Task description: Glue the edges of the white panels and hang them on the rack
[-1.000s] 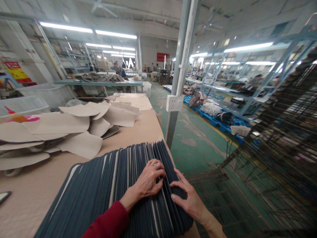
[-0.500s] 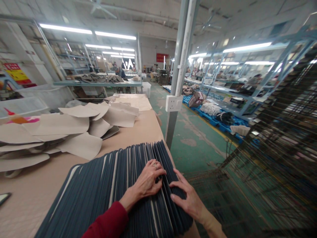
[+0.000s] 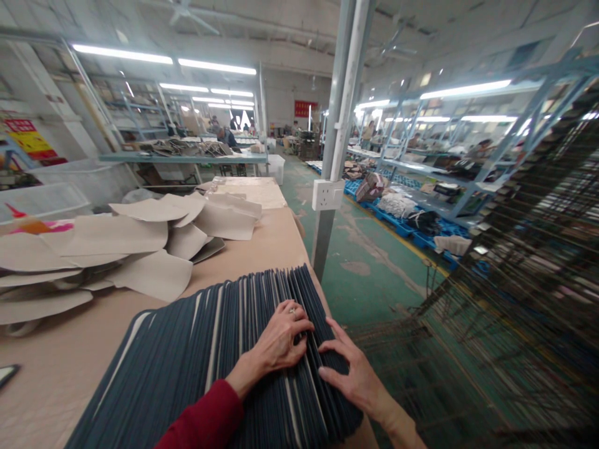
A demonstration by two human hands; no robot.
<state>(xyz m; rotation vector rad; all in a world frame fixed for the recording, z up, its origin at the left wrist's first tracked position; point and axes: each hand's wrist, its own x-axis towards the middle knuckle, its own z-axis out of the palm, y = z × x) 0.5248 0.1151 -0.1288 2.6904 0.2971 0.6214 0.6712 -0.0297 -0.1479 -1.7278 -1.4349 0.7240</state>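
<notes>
A long row of thin dark blue padded pieces (image 3: 182,349), packed on edge, fills the near part of the table, with pale edges showing between some of them. My left hand (image 3: 279,337), with a ring and a red sleeve, lies on top near the row's right end. Its fingers are curled down and closed over the edges of a few pieces; the fingertips are partly hidden. At the outer right end is my right hand (image 3: 350,371), its fingers apart and its fingertips against the last pieces. A narrow gap shows between the pieces beside the left fingers.
Loose beige sheets (image 3: 116,240) lie heaped at the left of the tan tabletop (image 3: 262,243). A metal post with a white socket box (image 3: 326,195) stands at the table's right edge. Wire racking (image 3: 528,268) rises on the right. Blue pallets (image 3: 397,218) with bundles line the aisle.
Almost nothing differs. My right hand has shifted very slightly left against the end of the row; my left hand stays in place.
</notes>
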